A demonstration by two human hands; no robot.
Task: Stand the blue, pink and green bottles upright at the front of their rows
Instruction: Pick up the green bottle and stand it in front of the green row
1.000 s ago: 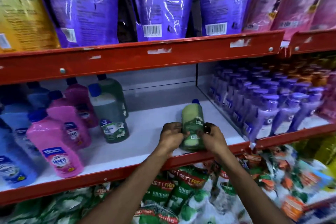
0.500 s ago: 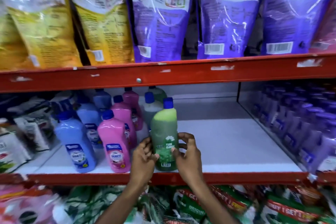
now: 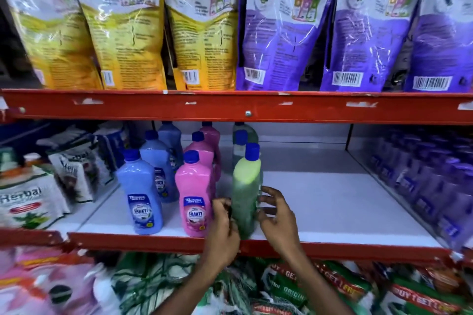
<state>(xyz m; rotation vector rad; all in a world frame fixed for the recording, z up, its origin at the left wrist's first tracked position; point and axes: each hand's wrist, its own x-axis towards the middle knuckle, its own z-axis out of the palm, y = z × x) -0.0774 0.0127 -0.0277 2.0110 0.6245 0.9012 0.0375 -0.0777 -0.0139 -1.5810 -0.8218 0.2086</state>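
Observation:
Three rows of bottles with blue caps stand on the white shelf (image 3: 332,207). The front blue bottle (image 3: 140,197) and the front pink bottle (image 3: 195,197) stand upright near the shelf's front edge, labels facing me. Just right of the pink one, the green bottle (image 3: 247,186) stands upright at the front, its narrow side toward me. My left hand (image 3: 225,227) presses its lower left side. My right hand (image 3: 276,215) has spread fingers touching its right side. More blue, pink and green bottles stand behind them.
A red beam (image 3: 230,107) crosses above the bottles, with yellow pouches (image 3: 122,33) and purple pouches (image 3: 281,33) on top. Purple bottles (image 3: 422,186) fill the right section, herbal packs (image 3: 25,199) the left. Bare shelf lies right of the green bottle. Packets (image 3: 294,289) sit below.
The green bottle went from lying in my hands at the shelf's right to standing next to the pink bottle. It has since turned so its narrow side faces me.

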